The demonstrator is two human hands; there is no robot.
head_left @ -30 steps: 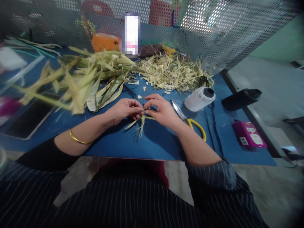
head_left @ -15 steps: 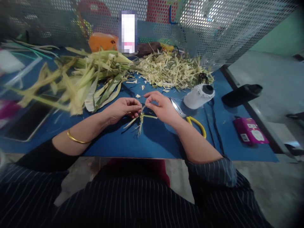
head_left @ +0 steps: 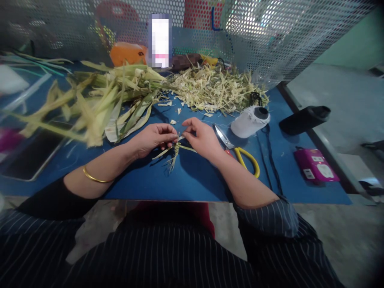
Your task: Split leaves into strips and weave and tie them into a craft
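Observation:
My left hand and my right hand meet over the blue table, each pinching strips of a small braided leaf piece. The braid hangs between the fingertips, its loose pale-green ends trailing toward me on the table. Both hands have the fingers pressed together on the strips. A gold bangle circles my left wrist.
Yellow-handled scissors lie just right of my right hand. A white thread spool, a black cylinder and a magenta box sit further right. Long green leaves and a heap of cut scraps fill the back; a perforated screen stands behind.
My fingers have shifted slightly on the strips and the braid has moved a little to the left. The rest of the table is unchanged.

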